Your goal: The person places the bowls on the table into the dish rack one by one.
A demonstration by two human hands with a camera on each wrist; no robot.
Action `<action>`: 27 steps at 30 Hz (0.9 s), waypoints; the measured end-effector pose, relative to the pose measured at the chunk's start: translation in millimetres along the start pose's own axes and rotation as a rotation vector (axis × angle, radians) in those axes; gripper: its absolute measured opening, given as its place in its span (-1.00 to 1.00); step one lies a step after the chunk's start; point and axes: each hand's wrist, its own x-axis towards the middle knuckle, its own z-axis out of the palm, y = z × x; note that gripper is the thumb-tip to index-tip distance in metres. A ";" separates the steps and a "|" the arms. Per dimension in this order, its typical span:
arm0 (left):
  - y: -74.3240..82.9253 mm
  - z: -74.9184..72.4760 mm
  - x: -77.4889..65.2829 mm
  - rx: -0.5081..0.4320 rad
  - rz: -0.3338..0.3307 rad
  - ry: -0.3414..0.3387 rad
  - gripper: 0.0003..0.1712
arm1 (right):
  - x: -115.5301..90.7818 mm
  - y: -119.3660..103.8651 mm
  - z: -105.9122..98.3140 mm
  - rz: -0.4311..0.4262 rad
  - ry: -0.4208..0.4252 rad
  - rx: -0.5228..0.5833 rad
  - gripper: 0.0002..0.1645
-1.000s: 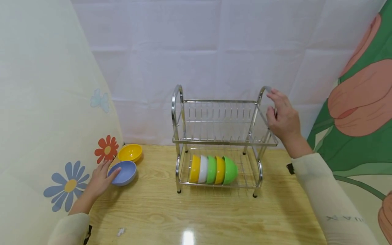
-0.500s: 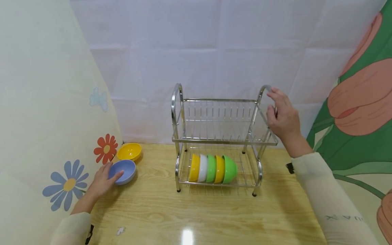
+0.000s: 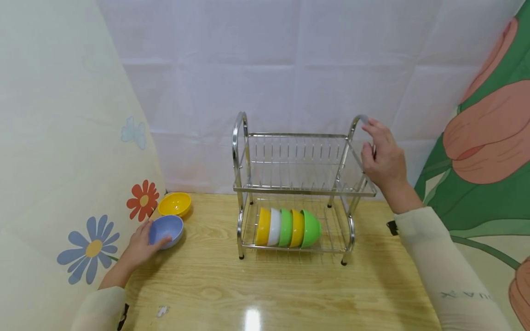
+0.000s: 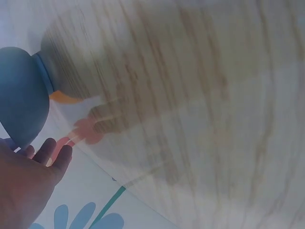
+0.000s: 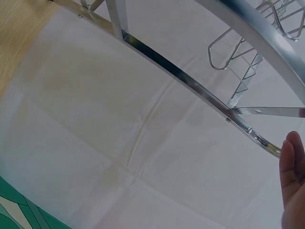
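My left hand (image 3: 141,246) is at the blue bowl (image 3: 166,230) on the left of the table. Its thumb lies over the near rim and its fingers reach along the bowl's left side. In the left wrist view the fingers (image 4: 57,157) look loosely bent below the blue bowl (image 4: 24,95), and the thumb's contact is hidden. Behind stands a yellow bowl (image 3: 175,204). My right hand (image 3: 385,158) holds the upper right handle of the metal dish rack (image 3: 304,190), fingers over the tube and thumb on its inner side.
Several yellow, white and green bowls (image 3: 285,228) stand on edge in a row on the rack's lower shelf. A small white scrap (image 3: 163,311) lies near the front of the wooden table (image 3: 207,285). Cloth walls (image 3: 198,92) enclose the back and sides.
My left hand has moved slightly right and closer round the blue bowl, its thumb now lower at the near rim. The right hand and the rack stay put.
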 end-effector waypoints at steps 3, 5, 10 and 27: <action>2.0 1.0 -1.3 0.009 0.003 0.006 0.27 | -0.6 0.8 0.4 0.003 0.001 0.001 -0.51; 3.2 1.8 -1.8 0.016 -0.004 0.004 0.29 | -0.8 1.1 0.6 0.003 0.001 0.000 -0.51; 5.2 3.2 -1.3 0.033 -0.020 -0.002 0.38 | -1.3 2.3 1.9 -0.001 0.007 -0.004 -0.51; 5.9 13.0 5.4 0.093 -0.002 0.047 0.53 | -1.9 1.5 2.7 -0.022 0.007 -0.004 -0.51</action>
